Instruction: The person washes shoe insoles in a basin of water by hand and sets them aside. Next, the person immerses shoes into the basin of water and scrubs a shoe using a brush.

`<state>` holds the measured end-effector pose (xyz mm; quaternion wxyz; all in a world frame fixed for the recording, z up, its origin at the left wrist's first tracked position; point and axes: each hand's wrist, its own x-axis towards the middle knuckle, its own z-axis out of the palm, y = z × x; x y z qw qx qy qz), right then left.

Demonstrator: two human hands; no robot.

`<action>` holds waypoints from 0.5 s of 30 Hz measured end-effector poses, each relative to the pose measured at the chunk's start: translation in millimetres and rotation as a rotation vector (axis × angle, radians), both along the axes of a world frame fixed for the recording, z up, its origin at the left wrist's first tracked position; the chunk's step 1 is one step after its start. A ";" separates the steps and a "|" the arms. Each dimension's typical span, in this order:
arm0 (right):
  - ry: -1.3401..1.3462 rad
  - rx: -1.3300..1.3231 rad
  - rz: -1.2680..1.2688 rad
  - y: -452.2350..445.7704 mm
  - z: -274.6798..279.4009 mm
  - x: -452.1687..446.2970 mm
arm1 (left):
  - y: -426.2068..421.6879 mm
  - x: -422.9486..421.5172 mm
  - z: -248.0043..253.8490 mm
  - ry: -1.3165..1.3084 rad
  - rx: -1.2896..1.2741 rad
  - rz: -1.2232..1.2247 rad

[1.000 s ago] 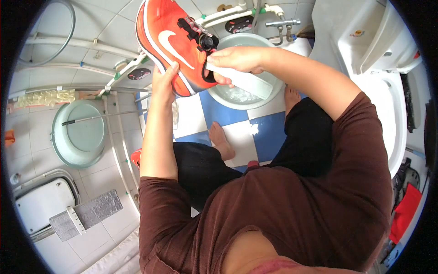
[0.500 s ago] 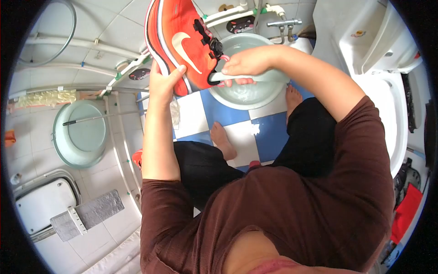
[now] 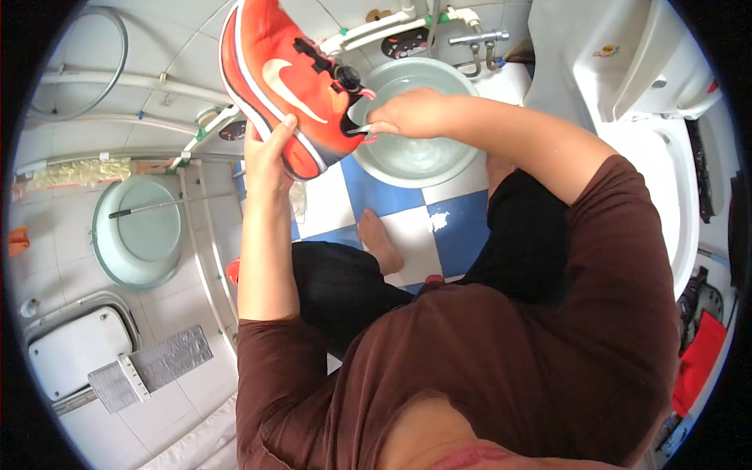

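Observation:
An orange-red shoe (image 3: 294, 82) with a pale swoosh and a black lace fastener is held up at the upper left of centre. My left hand (image 3: 270, 149) grips it by the sole and side near the heel, thumb on the outer side. At the shoe's opening, my right hand (image 3: 411, 113) is closed on a pale-handled tool (image 3: 359, 129); only a short piece of it shows, entering the shoe, and the rest is hidden. Behind and below the right hand is a pale green basin (image 3: 454, 160) with water in it.
A tap (image 3: 479, 37) and pipes run along the tiled wall behind the basin. Another green basin (image 3: 141, 235) hangs at the left. A white sink (image 3: 680, 196) is at the right. My bare feet rest on the blue and white floor.
The shoe has shifted left and tilted over. The right hand has moved slightly up and left, and the pale tool, broadly visible earlier, now barely shows.

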<state>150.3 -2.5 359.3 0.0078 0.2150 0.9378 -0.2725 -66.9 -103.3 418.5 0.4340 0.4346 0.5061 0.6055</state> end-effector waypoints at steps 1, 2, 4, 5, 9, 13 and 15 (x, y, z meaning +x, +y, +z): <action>-0.017 0.043 -0.020 -2.3 1.0 -1.5 | -4.5 -1.6 -0.5 -0.026 -0.016 0.001; 0.012 0.075 -0.023 -1.7 -0.5 -3.2 | -7.9 -3.1 -0.3 -0.068 -0.023 -0.003; 0.070 0.134 -0.026 -1.2 -9.7 -9.0 | -16.9 -6.9 -0.8 -0.150 -0.039 -0.007; 0.130 0.169 -0.027 0.0 -13.5 -10.4 | -19.5 -9.4 -3.9 -0.192 -0.033 0.010; 0.290 0.233 -0.062 7.9 -24.4 -9.3 | -23.9 -17.7 -22.2 -0.352 -0.052 0.029; 0.419 0.375 -0.063 12.0 -38.8 -12.6 | -22.4 -21.2 -24.8 -0.366 -0.079 -0.011; 0.359 0.276 -0.163 20.1 -36.4 -9.5 | -23.8 -16.5 -22.1 -0.430 -0.124 -0.008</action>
